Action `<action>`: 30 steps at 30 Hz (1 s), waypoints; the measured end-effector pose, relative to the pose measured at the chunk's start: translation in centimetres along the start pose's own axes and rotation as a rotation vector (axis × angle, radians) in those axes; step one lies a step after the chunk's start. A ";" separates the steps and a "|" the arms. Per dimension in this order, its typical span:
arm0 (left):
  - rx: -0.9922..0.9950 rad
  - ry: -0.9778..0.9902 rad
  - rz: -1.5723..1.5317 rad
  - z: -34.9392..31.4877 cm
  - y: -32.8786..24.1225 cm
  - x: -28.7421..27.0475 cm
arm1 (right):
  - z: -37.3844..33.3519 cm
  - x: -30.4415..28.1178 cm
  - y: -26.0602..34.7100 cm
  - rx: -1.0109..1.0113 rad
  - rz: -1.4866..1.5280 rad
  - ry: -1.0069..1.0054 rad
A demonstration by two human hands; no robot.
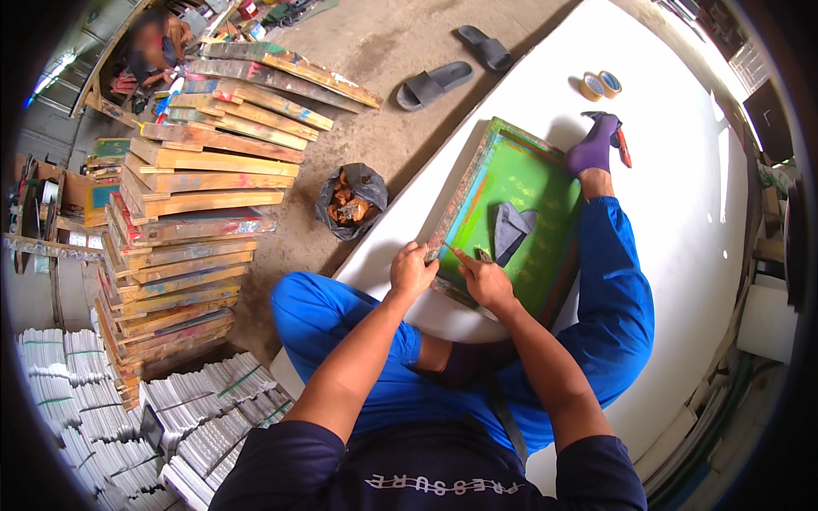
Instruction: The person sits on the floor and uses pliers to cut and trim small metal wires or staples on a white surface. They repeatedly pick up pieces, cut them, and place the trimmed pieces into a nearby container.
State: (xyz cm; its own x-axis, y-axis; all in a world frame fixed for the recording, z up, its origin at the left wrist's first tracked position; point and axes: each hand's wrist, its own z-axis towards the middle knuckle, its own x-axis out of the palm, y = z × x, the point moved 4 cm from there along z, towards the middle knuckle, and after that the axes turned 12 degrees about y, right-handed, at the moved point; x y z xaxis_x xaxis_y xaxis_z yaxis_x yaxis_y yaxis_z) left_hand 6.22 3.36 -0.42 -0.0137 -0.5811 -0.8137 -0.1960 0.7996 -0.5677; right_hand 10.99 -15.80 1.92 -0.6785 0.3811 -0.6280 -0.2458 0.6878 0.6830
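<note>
A screen-printing frame [464,183] with a bright green mesh lies slantwise on the white table between my legs. My left hand [413,271] is closed on the frame's near left corner. Just to the right, my right hand [487,281] is closed over the near edge, its index finger stretched toward that corner. A small, dull, narrow end shows at the right hand's fingers; what it belongs to I cannot make out. On the mesh, beyond my right hand, rests a folded dark grey cloth-like piece [514,230].
My leg in blue trousers [609,272] runs along the frame's right side. Two tape rolls [601,84] and a black-and-red item [625,146] lie farther off. Left on the floor are a black bag [351,202], sandals [434,85], stacked wooden frames [192,255] and white bundles [209,409]. Another person [153,51] sits far left.
</note>
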 end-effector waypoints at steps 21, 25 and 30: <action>-0.023 0.029 -0.044 -0.3 0.1 -0.3 | 2.1 0.2 -1.7 0.449 1.387 0.501; -0.032 0.091 -0.039 0.2 -1.2 -0.6 | 0.8 -0.5 -0.6 0.054 0.351 0.078; -0.078 0.061 -0.073 -0.3 -0.6 -0.6 | -1.1 -0.3 2.5 0.116 -0.168 -0.019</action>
State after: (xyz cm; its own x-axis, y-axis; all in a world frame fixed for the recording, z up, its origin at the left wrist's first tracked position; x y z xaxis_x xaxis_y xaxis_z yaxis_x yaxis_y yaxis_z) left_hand 6.08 3.19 0.39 -0.0558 -0.6473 -0.7602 -0.2741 0.7421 -0.6117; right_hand 9.87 -14.86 4.25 -0.6214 0.2654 -0.7372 -0.2724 0.8090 0.5208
